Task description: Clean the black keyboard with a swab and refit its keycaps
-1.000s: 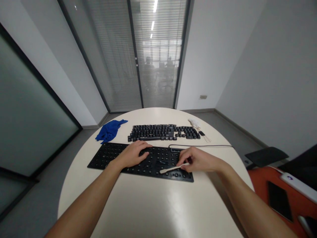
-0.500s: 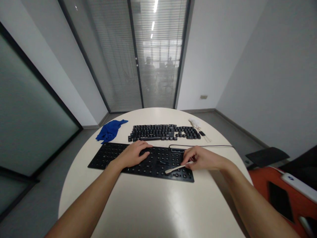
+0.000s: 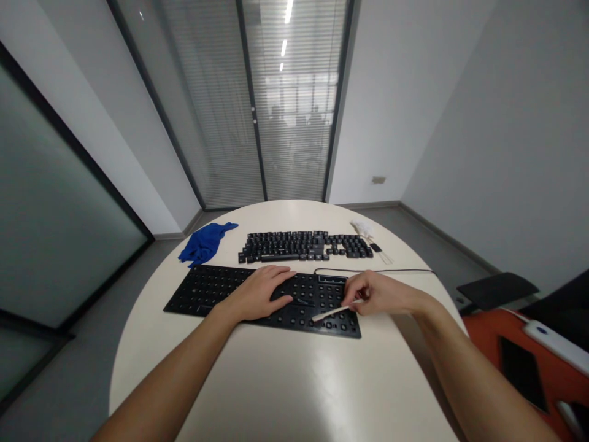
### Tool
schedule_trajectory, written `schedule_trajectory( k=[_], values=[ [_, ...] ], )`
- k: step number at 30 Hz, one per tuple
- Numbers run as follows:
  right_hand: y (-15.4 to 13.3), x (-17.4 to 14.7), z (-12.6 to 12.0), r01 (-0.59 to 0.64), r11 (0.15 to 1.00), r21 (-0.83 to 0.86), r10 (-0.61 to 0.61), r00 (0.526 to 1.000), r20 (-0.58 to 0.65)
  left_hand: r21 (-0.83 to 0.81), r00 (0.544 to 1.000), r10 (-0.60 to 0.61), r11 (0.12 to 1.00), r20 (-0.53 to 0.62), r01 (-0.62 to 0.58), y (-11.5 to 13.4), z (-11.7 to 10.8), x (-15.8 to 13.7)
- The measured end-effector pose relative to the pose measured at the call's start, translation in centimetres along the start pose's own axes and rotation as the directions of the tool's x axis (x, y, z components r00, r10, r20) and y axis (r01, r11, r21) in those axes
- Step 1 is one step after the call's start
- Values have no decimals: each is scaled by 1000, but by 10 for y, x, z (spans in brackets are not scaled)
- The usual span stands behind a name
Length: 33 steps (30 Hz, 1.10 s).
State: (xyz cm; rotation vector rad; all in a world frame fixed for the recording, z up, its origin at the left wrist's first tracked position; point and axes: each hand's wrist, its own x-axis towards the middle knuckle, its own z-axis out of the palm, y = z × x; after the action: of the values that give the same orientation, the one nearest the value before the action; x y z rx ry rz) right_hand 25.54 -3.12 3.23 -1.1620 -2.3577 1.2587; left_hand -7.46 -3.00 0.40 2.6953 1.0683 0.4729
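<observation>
Keycaps lie detached beyond the keyboard base on the desk, swabbing appears unfinished, the right hand grip pinches a swab over it, the left hand spreads palm-down upon it, grasping nothing

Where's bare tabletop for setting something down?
Widest: the table between left forearm and right forearm, on the near side of the keyboard. Another strip lies beyond the keys, between cloth and white bundle. Crowded: around keyboard, keys, cable, left hand and right hand.
</observation>
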Motion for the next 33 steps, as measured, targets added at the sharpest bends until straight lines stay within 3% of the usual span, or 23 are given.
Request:
schedule_trajectory(
  k=[5, 13, 22, 33],
  values=[
    [1, 0, 0, -45, 999, 0, 45, 999, -4, -27, 1000, -26, 999, 3, 26, -7, -6, -2],
    [0, 5, 6, -21, 999, 37, 20, 999, 26, -20, 999, -38, 999, 11, 38, -17, -16, -6],
    [-2, 7, 12, 34, 999, 37, -34, 999, 17, -18, 1000, -24, 1000, -17, 23, -17, -11, -6],
    [-6, 9, 12, 101, 994, -43, -104, 992, -70, -22, 999, -35, 999, -34, 34, -16, -10, -4]
  ],
)
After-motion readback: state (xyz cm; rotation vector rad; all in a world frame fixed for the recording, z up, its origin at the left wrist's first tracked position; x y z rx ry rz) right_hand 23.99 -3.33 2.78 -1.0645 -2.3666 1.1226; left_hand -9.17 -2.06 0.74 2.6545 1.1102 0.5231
